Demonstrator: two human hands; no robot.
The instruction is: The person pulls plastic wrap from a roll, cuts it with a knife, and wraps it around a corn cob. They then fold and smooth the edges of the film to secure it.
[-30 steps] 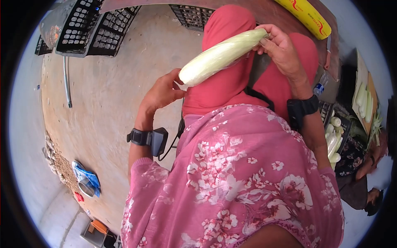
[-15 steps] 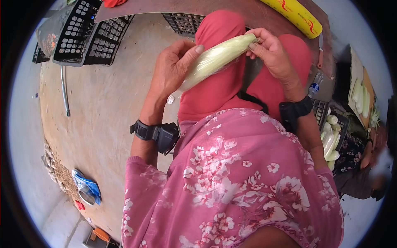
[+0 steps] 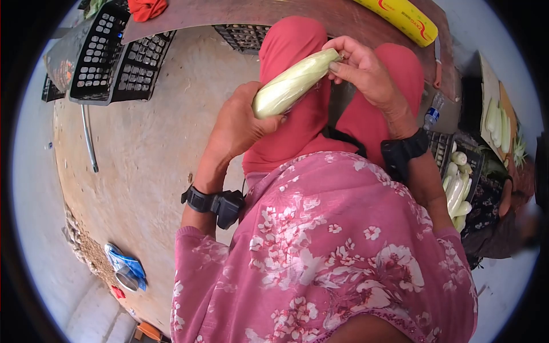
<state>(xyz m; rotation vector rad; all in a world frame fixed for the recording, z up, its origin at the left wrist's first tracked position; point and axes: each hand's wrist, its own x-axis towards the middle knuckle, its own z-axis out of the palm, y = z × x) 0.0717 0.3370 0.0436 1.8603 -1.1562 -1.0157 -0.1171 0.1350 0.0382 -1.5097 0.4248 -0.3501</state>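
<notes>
A pale green, husk-like vegetable (image 3: 291,86) with a shiny clear film on it lies slantwise above my red-clad knees. My left hand (image 3: 243,120) is wrapped round its thick lower end, with the thumb underneath. The fingers of my right hand (image 3: 363,68) pinch its narrow upper tip. Black devices are strapped to both wrists.
Ahead is a brown table (image 3: 229,17) bearing a yellow roll (image 3: 403,20), a knife (image 3: 438,63) and a red cloth (image 3: 147,8). Black crates (image 3: 97,57) stand left. Right are a bottle (image 3: 434,111), a crate of pale vegetables (image 3: 457,186) and another person (image 3: 497,228).
My left hand has moved from lying along the vegetable's side to gripping round its lower end. The vegetable and my right hand have shifted slightly left in view.
</notes>
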